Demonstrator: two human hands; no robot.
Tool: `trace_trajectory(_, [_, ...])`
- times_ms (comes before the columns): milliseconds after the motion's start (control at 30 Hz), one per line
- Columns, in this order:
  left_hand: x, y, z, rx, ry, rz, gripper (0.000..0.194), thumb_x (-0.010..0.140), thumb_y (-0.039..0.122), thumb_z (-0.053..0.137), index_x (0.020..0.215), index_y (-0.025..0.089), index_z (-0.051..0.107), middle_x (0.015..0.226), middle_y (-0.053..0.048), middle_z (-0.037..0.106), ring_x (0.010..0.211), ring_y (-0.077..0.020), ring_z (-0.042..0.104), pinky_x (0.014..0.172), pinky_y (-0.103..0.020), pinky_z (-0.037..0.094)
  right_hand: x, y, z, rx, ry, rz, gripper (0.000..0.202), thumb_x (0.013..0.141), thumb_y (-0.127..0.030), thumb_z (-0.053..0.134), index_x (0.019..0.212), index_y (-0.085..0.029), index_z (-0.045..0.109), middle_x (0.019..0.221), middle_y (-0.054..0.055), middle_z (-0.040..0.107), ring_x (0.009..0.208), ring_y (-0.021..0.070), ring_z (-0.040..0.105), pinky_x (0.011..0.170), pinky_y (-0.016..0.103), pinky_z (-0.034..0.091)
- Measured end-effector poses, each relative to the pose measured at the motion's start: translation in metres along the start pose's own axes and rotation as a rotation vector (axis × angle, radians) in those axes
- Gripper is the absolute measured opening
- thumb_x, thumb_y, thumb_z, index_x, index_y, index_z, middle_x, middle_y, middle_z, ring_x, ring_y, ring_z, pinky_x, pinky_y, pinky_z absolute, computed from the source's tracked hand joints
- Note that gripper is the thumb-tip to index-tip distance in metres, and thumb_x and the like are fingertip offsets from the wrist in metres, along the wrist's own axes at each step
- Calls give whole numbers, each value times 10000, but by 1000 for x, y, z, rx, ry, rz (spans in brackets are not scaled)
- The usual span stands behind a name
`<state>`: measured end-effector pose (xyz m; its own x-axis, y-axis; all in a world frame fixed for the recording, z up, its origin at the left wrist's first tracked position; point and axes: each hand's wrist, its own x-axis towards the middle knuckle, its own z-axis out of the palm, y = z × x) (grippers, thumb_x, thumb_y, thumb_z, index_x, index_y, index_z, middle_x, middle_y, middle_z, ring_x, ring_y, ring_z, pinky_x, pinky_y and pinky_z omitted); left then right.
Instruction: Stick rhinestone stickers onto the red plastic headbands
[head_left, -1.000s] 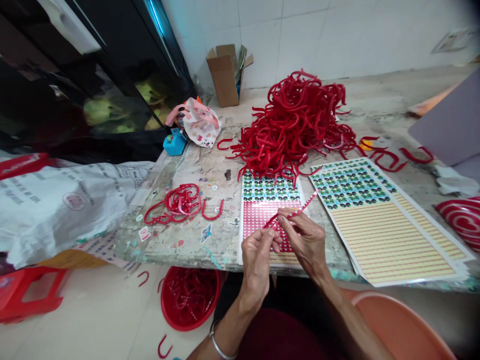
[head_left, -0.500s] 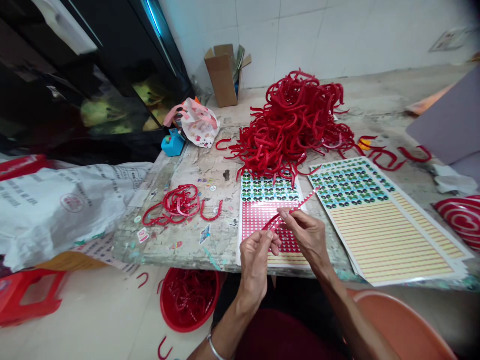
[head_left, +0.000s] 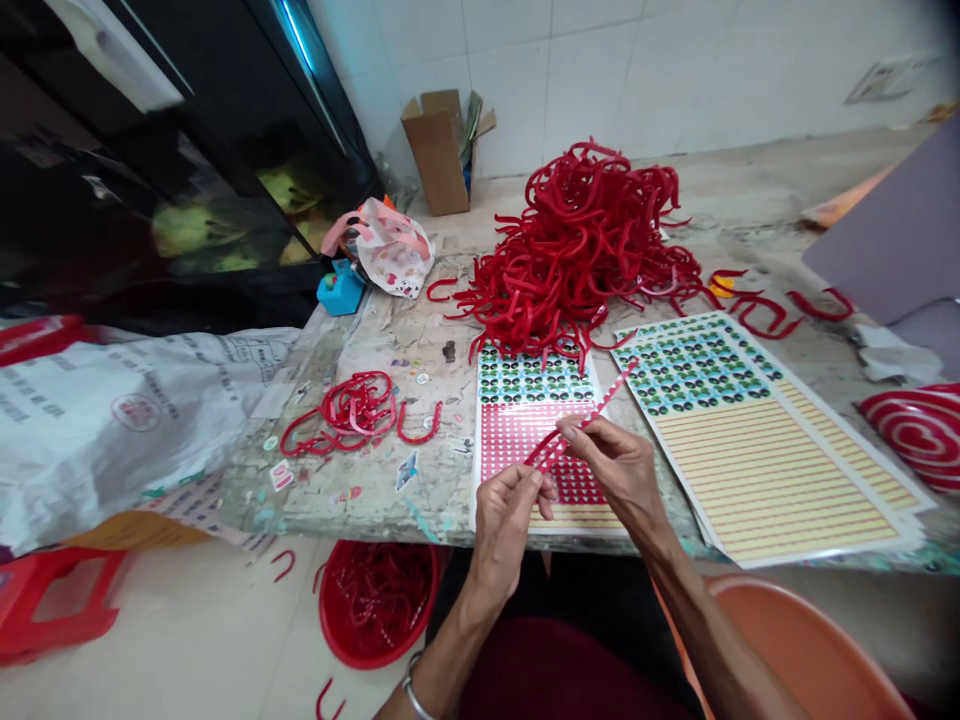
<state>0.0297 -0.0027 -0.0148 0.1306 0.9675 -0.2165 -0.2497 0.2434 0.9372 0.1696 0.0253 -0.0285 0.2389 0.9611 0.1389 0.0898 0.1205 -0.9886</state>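
Over the sticker sheet (head_left: 510,430), my left hand (head_left: 506,520) pinches the lower end of a curved red strip (head_left: 541,446). My right hand (head_left: 619,465) has thumb and forefinger closed near the strip's upper end, on a narrow red sticker strip (head_left: 611,390) with white marks. That sticker strip runs along the red one, and its free end sticks out up and to the right. Fingers hide where the two strips meet. Beneath the hands, the sheet has green-and-blue pictures at the top and pink and red rows below.
A large heap of red strips (head_left: 577,250) lies behind the sheet. More sticker sheets (head_left: 772,470) lie at right, and a small pile of red loops (head_left: 356,405) at left. Below the table's edge stand a red basket (head_left: 330,625) and an orange tub (head_left: 795,620).
My view has shifted slightly. The sticker strip's free end points a little higher, while both hands keep their pinches in nearly the same place.
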Motion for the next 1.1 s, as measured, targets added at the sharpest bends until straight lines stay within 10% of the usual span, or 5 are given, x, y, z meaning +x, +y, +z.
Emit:
trace_trajectory(333, [13, 14, -8, 262, -251, 18, 329, 846, 356, 488, 609, 149, 582, 605, -12, 558, 631, -136, 510, 656, -247, 379, -15, -7, 9, -187, -131, -260, 134, 793, -230, 593, 693, -190, 672, 791, 50, 670, 755, 173, 640, 647, 263, 512])
trace_trajectory(700, [2, 8, -2, 43, -255, -119, 294, 838, 398, 511, 796, 132, 631, 717, -28, 549, 571, -88, 383, 576, -215, 303, -9, 6, -3, -59, -66, 54, 201, 767, -340, 631, 777, -154, 707, 668, 14, 647, 598, 138, 589, 542, 230, 478])
trace_trajectory(1100, [-3, 7, -4, 49, -254, -107, 268, 853, 363, 494, 777, 140, 622, 732, -29, 540, 671, -112, 461, 643, -217, 350, -12, -2, -2, -116, -30, -72, 144, 787, -282, 615, 759, -178, 711, 749, 39, 684, 667, 167, 633, 585, 262, 498])
